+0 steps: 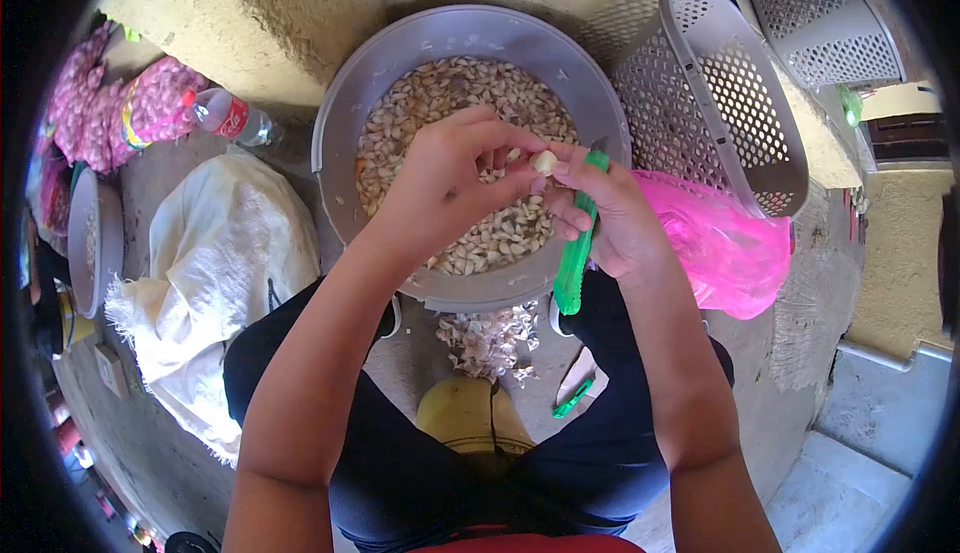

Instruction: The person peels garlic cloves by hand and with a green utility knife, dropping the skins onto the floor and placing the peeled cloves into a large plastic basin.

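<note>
The left hand (pixel 450 173) pinches a clove (pixel 545 162), the right hand (pixel 618 215) grips a green-handled knife (pixel 578 253), above a round plastic basin (pixel 336 158) on the concrete floor (pixel 775 353).

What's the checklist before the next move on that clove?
1. Clove held at left hand fingertips: ok.
2. Green knife in the right hand grip: ok.
3. Cutting edge facing away from fingers: cannot tell, too small to read.
4. Basin below both hands: ok.
5. Clove fully peeled: cannot tell, fingers partly cover it.
6. Peelings contained: not ok, loose heap on the floor.
</note>
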A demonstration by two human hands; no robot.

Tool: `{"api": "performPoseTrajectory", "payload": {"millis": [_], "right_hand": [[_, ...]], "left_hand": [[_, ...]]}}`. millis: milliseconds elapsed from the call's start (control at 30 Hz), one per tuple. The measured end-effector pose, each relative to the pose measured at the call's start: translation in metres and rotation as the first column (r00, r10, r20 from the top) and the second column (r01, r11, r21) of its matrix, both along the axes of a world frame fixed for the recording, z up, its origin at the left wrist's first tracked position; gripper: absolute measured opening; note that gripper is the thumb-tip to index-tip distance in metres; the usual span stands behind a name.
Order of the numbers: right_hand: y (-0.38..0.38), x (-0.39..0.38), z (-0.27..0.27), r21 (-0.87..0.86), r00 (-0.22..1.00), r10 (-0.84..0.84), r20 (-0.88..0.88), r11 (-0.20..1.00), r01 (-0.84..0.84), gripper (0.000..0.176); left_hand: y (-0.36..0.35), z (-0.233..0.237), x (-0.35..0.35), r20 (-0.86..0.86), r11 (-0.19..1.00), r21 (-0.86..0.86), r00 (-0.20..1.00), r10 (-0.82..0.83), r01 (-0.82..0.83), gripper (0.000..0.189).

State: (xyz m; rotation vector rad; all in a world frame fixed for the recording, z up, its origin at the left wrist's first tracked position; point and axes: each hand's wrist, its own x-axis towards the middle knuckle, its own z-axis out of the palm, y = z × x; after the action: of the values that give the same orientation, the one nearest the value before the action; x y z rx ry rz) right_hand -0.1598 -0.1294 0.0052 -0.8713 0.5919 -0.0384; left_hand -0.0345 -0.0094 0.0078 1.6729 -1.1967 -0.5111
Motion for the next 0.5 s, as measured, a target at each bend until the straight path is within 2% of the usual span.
{"api": "performPoseTrajectory", "payload": {"millis": [100,200,300,367,500], "right_hand": [[-0.0005,-0.0004,-0.0004,0.024,0.999,0.019,0.031,1.0,-0.02,0.032],[-0.001,-0.0007,-0.0016,0.053,0.998,0.027,0.061,0.998,-0.03,0.033],[0.0005,-0.0005,-0.0007,0.033,0.998,0.029,0.063,0.999,-0.031,0.032],[0.003,0.0005,0.0006,-0.025,0.999,0.034,0.04,0.999,-0.033,0.032],[0.0018,0.0011,0.0014,0.017,0.998,0.015,0.058,1.0,-0.016,0.031]], "left_hand": [[0.0005,0.0043,-0.0012,-0.056,1.0,0.03,0.998,0.012,-0.01,0.023],[0.0019,0.0051,0.0004,-0.262,0.999,0.046,0.965,-0.006,0.019,0.022],[0.0014,0.004,0.004,-0.4,0.995,0.095,0.917,0.012,0.028,0.02],[0.0011,-0.0012,0.0047,-0.396,0.995,0.098,0.918,0.029,0.01,0.019],[0.0006,0.0025,0.0035,-0.432,0.994,0.105,0.9,0.051,-0.005,0.018]]}}
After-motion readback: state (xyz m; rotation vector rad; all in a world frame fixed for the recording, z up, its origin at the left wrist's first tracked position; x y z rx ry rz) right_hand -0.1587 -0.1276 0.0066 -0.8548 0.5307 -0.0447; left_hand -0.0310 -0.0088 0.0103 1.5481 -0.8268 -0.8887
